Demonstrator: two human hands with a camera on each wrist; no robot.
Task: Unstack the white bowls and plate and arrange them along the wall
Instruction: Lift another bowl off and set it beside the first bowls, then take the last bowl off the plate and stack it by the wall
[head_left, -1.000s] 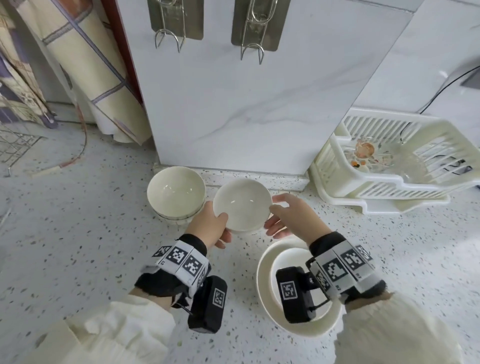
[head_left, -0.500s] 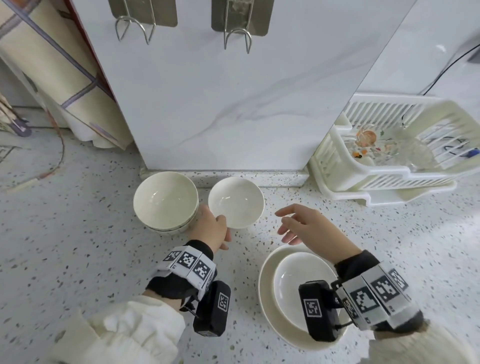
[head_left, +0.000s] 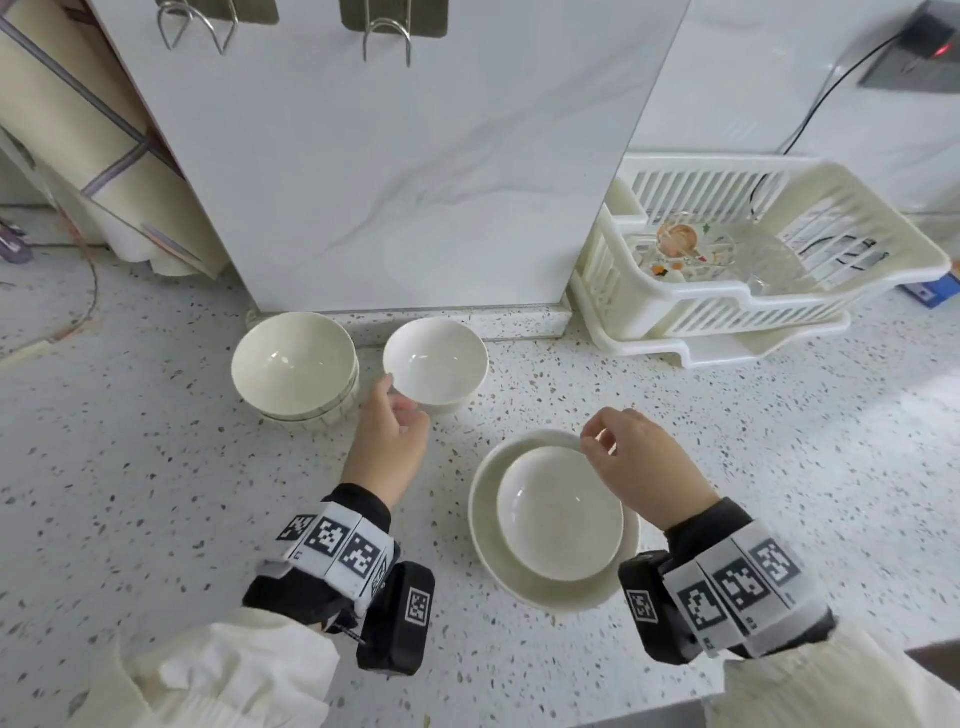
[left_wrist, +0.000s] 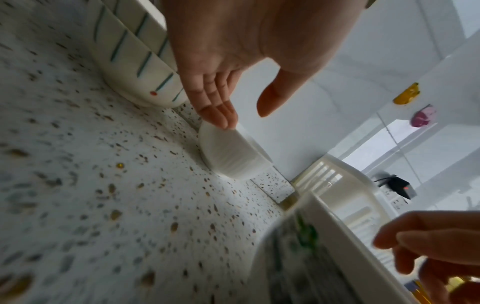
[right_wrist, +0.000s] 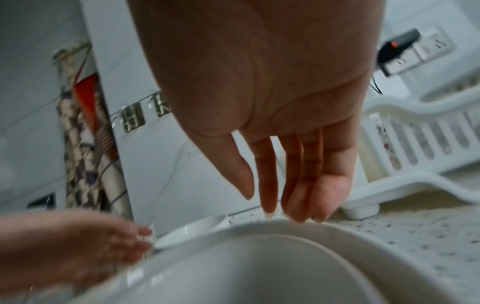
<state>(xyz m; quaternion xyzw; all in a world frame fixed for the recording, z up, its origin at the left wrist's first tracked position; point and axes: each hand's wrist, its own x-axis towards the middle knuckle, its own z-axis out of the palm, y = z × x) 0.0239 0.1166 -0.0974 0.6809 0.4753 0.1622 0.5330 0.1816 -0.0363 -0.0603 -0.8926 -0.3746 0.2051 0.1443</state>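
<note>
Two bowls stand by the wall panel: a cream bowl, striped outside, and to its right a smaller white bowl. My left hand is open, its straight fingertips at that small bowl's near rim and the thumb held apart. Nearer me, a white bowl sits inside a wide white plate. My right hand hovers over the far rim of that stack, fingers straight and pointing down, holding nothing.
A white plastic dish rack with glassware stands at the right against the wall. The marble panel carries metal hooks above. Patterned rolled cloth leans at the left. A speckled counter lies under everything.
My left hand has set the small white bowl down beside the cream bowl and opened. The right hand let go of it and drew back over the stack.
</note>
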